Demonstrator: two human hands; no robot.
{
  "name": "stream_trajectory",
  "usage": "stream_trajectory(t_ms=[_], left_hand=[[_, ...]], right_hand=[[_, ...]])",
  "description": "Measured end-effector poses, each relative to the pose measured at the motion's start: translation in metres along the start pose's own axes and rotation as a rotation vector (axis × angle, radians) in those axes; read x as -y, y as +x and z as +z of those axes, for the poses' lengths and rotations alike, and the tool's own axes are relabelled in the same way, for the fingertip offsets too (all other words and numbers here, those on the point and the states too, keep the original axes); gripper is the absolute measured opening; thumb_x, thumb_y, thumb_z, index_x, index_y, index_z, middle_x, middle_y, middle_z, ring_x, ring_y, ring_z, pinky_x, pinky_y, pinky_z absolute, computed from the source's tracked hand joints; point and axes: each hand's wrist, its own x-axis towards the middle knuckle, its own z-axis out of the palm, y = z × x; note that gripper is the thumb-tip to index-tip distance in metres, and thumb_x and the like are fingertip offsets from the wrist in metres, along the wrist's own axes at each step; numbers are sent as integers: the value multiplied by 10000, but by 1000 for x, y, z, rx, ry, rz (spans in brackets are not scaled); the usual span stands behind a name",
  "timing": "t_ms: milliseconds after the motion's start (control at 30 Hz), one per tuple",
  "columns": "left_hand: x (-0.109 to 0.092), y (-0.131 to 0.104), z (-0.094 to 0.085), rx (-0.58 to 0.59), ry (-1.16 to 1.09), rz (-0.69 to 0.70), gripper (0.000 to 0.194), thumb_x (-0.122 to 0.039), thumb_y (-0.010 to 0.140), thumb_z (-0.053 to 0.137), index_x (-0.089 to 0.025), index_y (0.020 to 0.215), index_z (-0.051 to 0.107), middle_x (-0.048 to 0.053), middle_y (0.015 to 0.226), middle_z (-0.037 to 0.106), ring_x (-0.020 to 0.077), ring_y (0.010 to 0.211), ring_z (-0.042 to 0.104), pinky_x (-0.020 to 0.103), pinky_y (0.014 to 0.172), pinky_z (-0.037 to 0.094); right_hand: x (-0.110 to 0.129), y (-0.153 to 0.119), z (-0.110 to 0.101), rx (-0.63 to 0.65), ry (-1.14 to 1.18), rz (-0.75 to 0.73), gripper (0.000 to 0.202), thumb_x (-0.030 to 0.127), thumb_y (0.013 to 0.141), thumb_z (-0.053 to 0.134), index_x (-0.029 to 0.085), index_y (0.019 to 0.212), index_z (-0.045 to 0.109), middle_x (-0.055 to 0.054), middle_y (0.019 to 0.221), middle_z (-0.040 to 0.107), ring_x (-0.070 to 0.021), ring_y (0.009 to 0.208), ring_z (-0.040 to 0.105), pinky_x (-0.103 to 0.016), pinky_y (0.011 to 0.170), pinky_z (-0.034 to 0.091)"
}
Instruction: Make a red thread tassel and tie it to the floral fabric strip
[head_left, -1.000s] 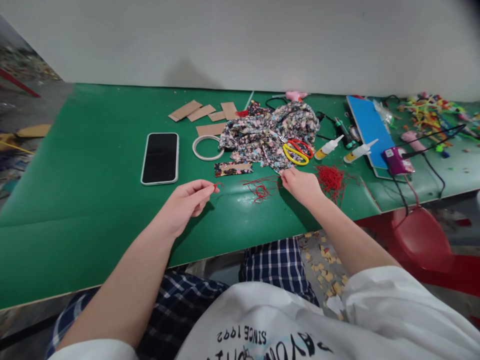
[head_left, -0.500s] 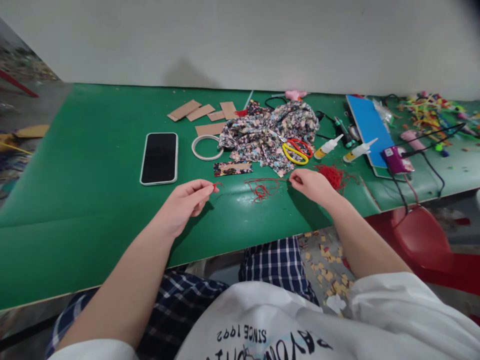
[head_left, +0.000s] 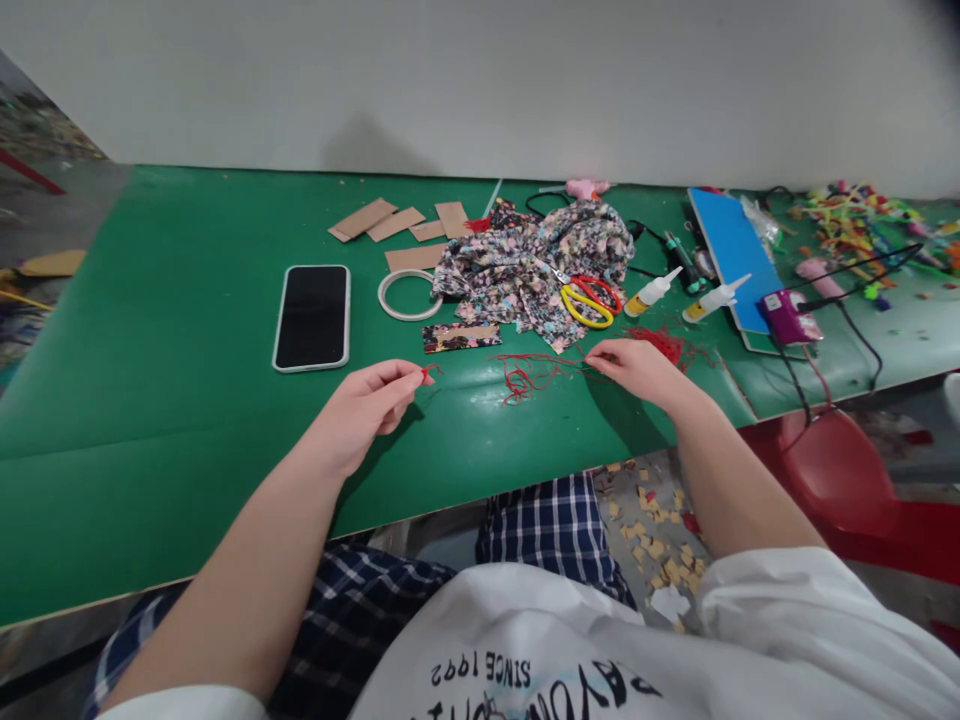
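Between thumb and fingertips, my left hand [head_left: 379, 400] pinches a small bit of red thread [head_left: 427, 374] just above the green table [head_left: 187, 400]. My right hand [head_left: 634, 368] pinches the right end of some loose red threads [head_left: 525, 375], which trail leftward in a tangle on the table. Behind that hand lies a pile of red threads [head_left: 661, 347], partly covered by it. Beyond the trailing threads is a floral fabric strip [head_left: 460, 338] with a cardboard piece on it. Scissors [head_left: 589, 302] with red and yellow handles rest on crumpled floral cloth [head_left: 517, 265].
A phone [head_left: 313, 318] and a tape roll [head_left: 384, 297] lie left of the cloth, with cardboard pieces [head_left: 361, 219] farther back. To the right are two glue bottles [head_left: 651, 293], a blue board [head_left: 739, 255], a purple box [head_left: 789, 317] with cables, and colourful scraps [head_left: 862, 225].
My right hand has shifted slightly right and its fingers have loosened a little around the thread ends. The left hand keeps its pinch. The whole view has shifted slightly.
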Motion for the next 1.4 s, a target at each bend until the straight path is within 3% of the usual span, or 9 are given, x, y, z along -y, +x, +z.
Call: stream_trajectory(t_ms=[267,500,767,867,967,1100,1167,1267,1400], left_hand=[[-1,-1,0,-4,-9,-2,219,-374,745,624,-159,775,596,-75,494,275,28,404,208,150,369,132],[1,0,0,2,-26,3,227,-385,739,636,-162,775,609,-76,497,261,23,408,206,143,367,131],[0,0,1,2,-29,4,227,-381,734,645,-160,768,613,-75,501,271,19,410,205,139,366,131],[-1,-1,1,5,-33,11,220,-372,744,633,-155,773,607,-75,503,273,19,410,207,140,366,131],[-4,-2,2,8,-49,22,193,-349,756,620,-174,832,589,-79,500,281,24,408,212,142,364,137],[-13,-2,5,-33,-33,67,378,-310,789,577,-287,1154,480,-91,484,331,42,390,215,153,360,146],[-22,0,8,-47,-31,128,447,-295,790,569,-309,1220,449,-86,498,352,44,392,228,160,365,144],[-41,4,19,-7,-14,222,260,-303,776,563,-196,998,645,-70,494,280,42,409,215,187,372,123],[-61,10,42,68,118,314,270,-383,765,569,-163,820,715,-60,457,282,48,424,185,220,399,106]], right_hand=[[11,0,16,-77,17,6,208,308,826,487,189,836,657,-33,810,672,-143,684,576,-241,605,385],[23,-3,28,-201,-250,27,198,312,837,480,205,806,644,-25,813,639,-150,739,587,-240,542,321],[46,3,22,-33,-512,12,244,203,851,356,115,901,579,-117,911,619,-204,728,601,-285,501,243],[43,9,7,65,-458,-69,192,197,816,401,123,864,571,-112,905,618,-188,716,583,-272,537,281],[43,11,-21,124,-283,-134,109,199,772,454,157,789,553,-57,804,607,-139,656,531,-244,565,312],[64,11,-72,206,-5,-232,95,239,770,467,180,744,537,2,672,545,-103,579,452,-227,541,317],[80,12,-94,284,84,-275,98,253,776,473,190,749,542,12,655,525,-94,562,431,-226,522,313],[103,19,-114,447,142,-345,74,238,767,504,203,733,559,10,659,537,-90,553,444,-227,499,311],[123,31,-117,518,119,-441,73,224,765,511,212,742,580,13,648,551,-87,535,453,-229,477,311]])
